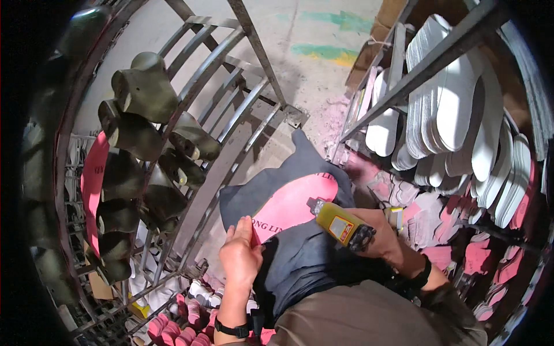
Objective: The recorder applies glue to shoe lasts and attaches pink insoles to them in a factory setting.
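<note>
Two hands at work on a dark shoe upper (300,254) with a pink insole (294,202) laid on it, between two racks.

Head view: left hand (239,256) lies flat, fingers loosely curled over the edge of the insole and upper, pressing rather than gripping. Right hand (381,233) is closed around a yellow hand tool (340,225), its dark nose aimed at the insole's right edge. Upper sits draped in front of the person's body, low centre of frame; it looks dark grey, soft, creased, with a pointed flap reaching away. Insole is bright pink, oval, partly covered by the left hand. Risk, as I judge it: left fingers are near the tool's path, and the limp upper could shift under light pressure, leaving the insole off-centre. Green shoe lasts (138,115) hang on the metal rack (231,109) to the left; white insoles (450,104) stacked on the right.
</note>
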### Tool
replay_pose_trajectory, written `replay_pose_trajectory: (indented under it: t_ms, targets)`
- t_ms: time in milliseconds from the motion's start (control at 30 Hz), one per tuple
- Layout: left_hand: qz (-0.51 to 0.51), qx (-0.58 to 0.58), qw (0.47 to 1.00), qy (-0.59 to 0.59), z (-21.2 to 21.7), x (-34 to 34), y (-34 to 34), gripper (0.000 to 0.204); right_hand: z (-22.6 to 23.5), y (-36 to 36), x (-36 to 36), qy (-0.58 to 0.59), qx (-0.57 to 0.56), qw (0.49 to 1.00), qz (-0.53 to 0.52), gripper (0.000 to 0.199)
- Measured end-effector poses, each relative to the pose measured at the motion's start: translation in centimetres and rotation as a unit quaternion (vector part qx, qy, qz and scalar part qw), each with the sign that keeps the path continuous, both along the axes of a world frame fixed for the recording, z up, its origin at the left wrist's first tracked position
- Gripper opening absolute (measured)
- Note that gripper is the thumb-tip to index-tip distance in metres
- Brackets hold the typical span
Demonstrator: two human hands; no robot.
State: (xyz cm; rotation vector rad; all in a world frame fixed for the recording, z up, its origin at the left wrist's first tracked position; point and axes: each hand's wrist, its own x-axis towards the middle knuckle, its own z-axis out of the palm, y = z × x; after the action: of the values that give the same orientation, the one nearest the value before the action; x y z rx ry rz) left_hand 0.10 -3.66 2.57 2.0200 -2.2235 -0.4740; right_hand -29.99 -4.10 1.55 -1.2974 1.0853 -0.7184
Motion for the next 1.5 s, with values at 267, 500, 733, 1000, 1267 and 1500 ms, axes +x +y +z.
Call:
replay_pose_trajectory:
  t_ms: [267,500,733,1000,1267,1500]
  targets:
    - [0.022,-0.017,0.999,-0.026,-0.5,-0.5,2.9,0.072,1.9,1.2,1.3,0.038,-0.114,0.991,0.049,0.056]
    - [0.012,-0.053,0.996,-0.068,-1.3,-1.3,3.9,0.071,1.8,1.0,2.5,0.102,-0.129,0.985,0.052,0.052]
    - [0.024,-0.070,0.997,-0.003,-1.9,1.6,2.0,0.075,-1.6,2.6,-2.2,0.169,-0.035,0.984,-0.031,0.044]
    - [0.203,0.264,0.647,0.686,-5.7,-0.9,5.9,0.067,-2.2,3.7,-2.2,0.126,-0.043,0.964,-0.228,0.052]
    - [0.061,-0.031,0.531,0.844,11.1,-0.3,0.4,0.110,-3.5,2.7,-3.6,0.203,-0.036,0.965,-0.161,0.050]
    - [-0.075,-0.233,0.401,0.883,30.2,0.8,-9.8,0.066,-13.0,4.9,-6.6,0.126,-0.025,0.972,-0.198,0.066]
